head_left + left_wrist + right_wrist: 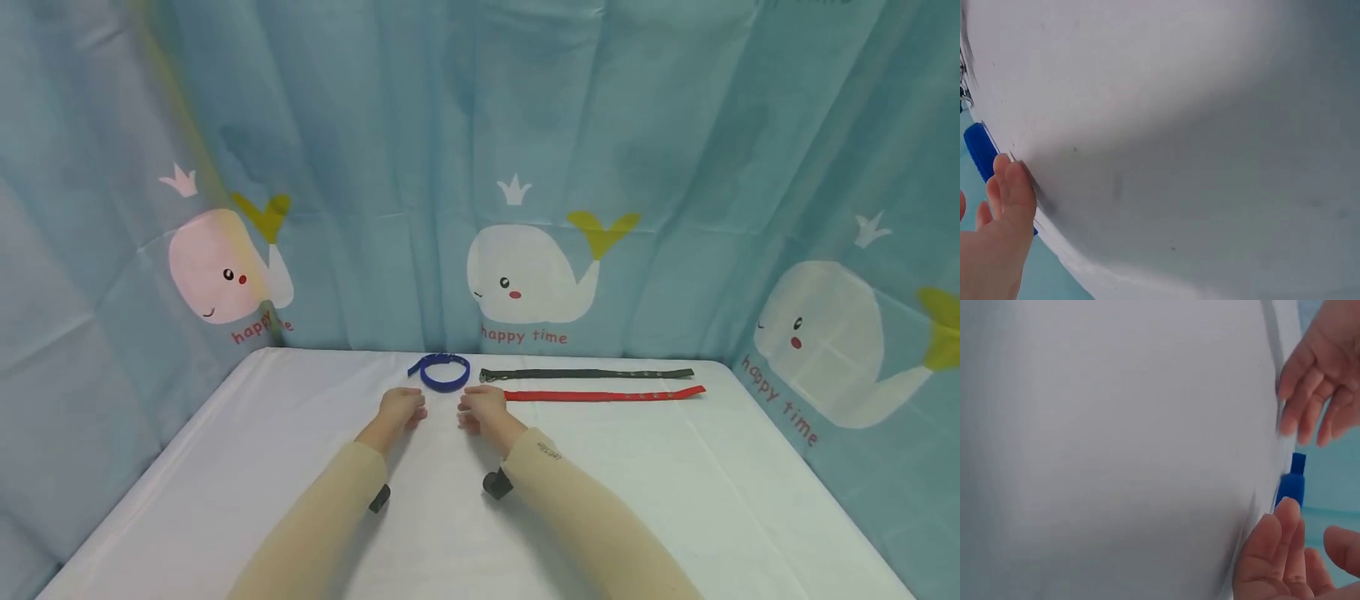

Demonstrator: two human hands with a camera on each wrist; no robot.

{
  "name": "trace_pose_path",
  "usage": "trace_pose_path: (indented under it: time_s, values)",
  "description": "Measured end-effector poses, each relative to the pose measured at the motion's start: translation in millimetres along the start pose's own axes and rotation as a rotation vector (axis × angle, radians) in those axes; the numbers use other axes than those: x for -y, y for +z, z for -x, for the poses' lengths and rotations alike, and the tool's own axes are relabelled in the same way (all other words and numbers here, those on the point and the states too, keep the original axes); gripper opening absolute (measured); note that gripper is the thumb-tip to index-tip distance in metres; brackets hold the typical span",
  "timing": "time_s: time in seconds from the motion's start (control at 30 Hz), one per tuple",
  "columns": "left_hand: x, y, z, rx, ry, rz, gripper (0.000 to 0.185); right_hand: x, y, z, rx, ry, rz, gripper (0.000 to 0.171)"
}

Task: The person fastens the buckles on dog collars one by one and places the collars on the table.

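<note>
I see my left hand [401, 407] and right hand [482, 406] resting side by side on the smooth white table [300, 467], fingers loosely curled and holding nothing. Just beyond them lies a blue collar [444, 372], buckled into a ring. Two flat straps, dark green strap [588, 373] and red strap [603, 394], stretch rightward.

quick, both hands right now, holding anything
Left hand: open, empty, just short of the blue collar.
Right hand: open, empty, beside it.

In both wrist views the blue collar [1291, 484] shows only as a small piece behind fingers. The holes on the dark strap [588, 373] are too small to count.
</note>
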State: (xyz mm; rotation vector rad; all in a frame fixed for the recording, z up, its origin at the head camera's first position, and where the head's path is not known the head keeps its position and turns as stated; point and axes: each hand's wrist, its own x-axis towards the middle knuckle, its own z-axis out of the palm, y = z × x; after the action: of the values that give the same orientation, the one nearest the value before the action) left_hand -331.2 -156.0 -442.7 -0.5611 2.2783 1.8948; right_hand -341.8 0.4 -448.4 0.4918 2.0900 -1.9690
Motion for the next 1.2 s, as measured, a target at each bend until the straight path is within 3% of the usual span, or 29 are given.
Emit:
trace_pose_path:
  time_s: [0.27,0.8,1.2]
  values:
    - [2.3,5.1,8.8,0.042,0.01,-0.075,0.037,-4,-56,16,0.043,-0.073,0.111,0.028]
    - [12.4,18.4,39.4,0.092,0.088,-0.112,0.04,-12,-156,29,-0.123,-0.082,0.157,0.031]
    - [9.7,41.6,45.1,0.054,0.074,-0.128,0.047,0,-216,41,-0.12,-0.037,0.022,0.05]
